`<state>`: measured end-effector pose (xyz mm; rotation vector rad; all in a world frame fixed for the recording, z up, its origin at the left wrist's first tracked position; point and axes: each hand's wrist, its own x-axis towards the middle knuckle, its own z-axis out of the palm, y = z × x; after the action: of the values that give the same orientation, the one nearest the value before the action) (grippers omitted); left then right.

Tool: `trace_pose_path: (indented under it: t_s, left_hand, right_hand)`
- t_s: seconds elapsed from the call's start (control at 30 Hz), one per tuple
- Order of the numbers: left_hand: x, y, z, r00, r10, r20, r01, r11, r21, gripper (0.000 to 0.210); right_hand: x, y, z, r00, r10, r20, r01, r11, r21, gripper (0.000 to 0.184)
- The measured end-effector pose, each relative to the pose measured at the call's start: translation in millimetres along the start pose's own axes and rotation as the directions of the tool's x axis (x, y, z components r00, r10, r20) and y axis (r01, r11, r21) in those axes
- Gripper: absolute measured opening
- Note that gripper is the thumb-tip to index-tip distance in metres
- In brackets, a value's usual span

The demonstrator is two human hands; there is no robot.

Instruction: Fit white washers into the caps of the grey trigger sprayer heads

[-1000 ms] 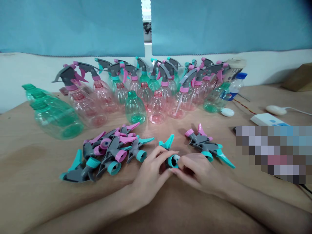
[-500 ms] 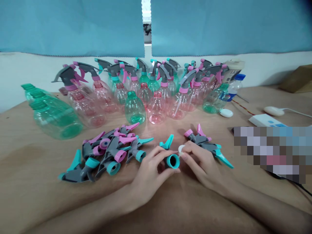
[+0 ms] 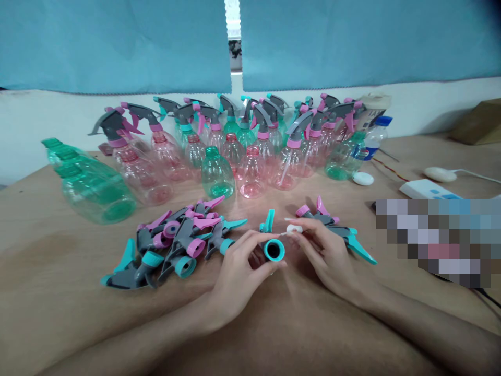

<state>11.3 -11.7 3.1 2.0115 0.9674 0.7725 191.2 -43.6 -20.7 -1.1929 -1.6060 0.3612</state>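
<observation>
My left hand point(image 3: 242, 271) grips a grey spray trigger head with a turquoise collar point(image 3: 274, 250), its open end facing me and its turquoise lever pointing up. Just right of the collar, my right hand point(image 3: 326, 256) pinches a small white round plastic piece point(image 3: 294, 228) between thumb and fingertips. Something thin and pale runs from that piece toward my left fingertips. To the left lies a heap of loose trigger heads point(image 3: 183, 235) in grey with pink or turquoise parts. A few more trigger heads point(image 3: 354, 245) lie behind my right hand, partly hidden by it.
Pink and green bottles point(image 3: 252, 175) stand across the back, many with spray heads fitted. Green bottles point(image 3: 97, 193) lean at the left. On the right are a blue-capped bottle point(image 3: 373, 141), a white box with a cable point(image 3: 426, 190), a white oval object point(image 3: 363, 179) and a brown box point(image 3: 477, 122).
The white piece has turned in my right fingers and now shows its round face. The trigger head in my left hand has shifted slightly left and up, its lever more upright.
</observation>
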Motion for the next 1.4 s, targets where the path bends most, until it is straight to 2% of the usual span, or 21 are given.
trace_pose_path:
  t_s: [0.07, 0.13, 0.2, 0.27, 0.33, 0.47, 0.57, 0.73, 0.87, 1.03, 1.4]
  left_hand:
    - [-0.5, -0.5, 0.7, 1.000, -0.001, 0.001, 0.001, 1.000, -0.008, 0.029]
    - [-1.1, -1.1, 1.7, 1.000, -0.001, 0.000, 0.001, 1.000, -0.016, 0.029]
    - [-1.7, -1.6, 2.5, 1.000, 0.002, 0.003, -0.002, 1.000, -0.025, 0.029]
    - [-2.3, -2.0, 3.1, 1.000, 0.005, 0.003, -0.004, 0.999, -0.033, 0.031]
    - [-2.6, -1.8, 3.3, 1.000, 0.009, 0.003, -0.009, 1.000, -0.030, 0.031]
    - [-2.6, -0.1, 3.0, 1.000, 0.028, 0.011, -0.028, 0.999, -0.022, 0.029]
    - [-2.6, 1.1, 2.9, 0.999, 0.043, 0.006, -0.043, 0.999, -0.021, 0.030]
    - [-3.1, 0.3, 3.7, 1.000, 0.023, -0.001, -0.023, 1.000, -0.015, 0.031]
    - [-3.5, -2.8, 5.2, 1.000, 0.011, -0.016, -0.011, 1.000, -0.021, 0.034]
    - [-3.3, -2.5, 4.9, 1.000, 0.014, -0.016, -0.014, 1.000, -0.028, 0.032]
    - [-3.4, -2.1, 4.6, 0.999, 0.029, 0.021, -0.028, 0.999, -0.029, 0.032]
  right_hand:
    - [-0.9, 0.5, 0.2, 0.999, 0.035, -0.036, -0.034, 0.999, 0.029, 0.022]
    - [-1.0, -1.5, -1.6, 1.000, 0.008, -0.010, -0.008, 1.000, 0.006, 0.016]
    - [-0.2, -5.8, -5.0, 0.996, -0.082, 0.041, 0.083, 0.996, -0.035, 0.011]
    - [0.8, -11.1, -8.8, 0.980, -0.182, 0.076, 0.186, 0.981, -0.053, 0.016]
    - [1.7, -15.9, -11.5, 0.969, -0.230, 0.094, 0.237, 0.969, -0.071, 0.019]
    - [1.7, -21.1, -11.9, 0.973, -0.199, 0.120, 0.214, 0.969, -0.126, 0.025]
    - [0.2, -20.6, -8.7, 0.979, -0.163, 0.118, 0.174, 0.981, -0.083, 0.026]
    - [-3.5, -17.2, -3.9, 0.994, -0.079, 0.073, 0.078, 0.997, 0.018, 0.011]
    - [-2.2, -16.4, -3.8, 0.984, -0.134, 0.116, 0.132, 0.991, 0.024, 0.011]
    - [1.3, -18.4, -3.9, 0.974, -0.199, 0.108, 0.198, 0.980, 0.018, 0.013]
    - [3.0, -19.5, -11.2, 0.964, -0.227, 0.138, 0.246, 0.960, -0.136, 0.024]
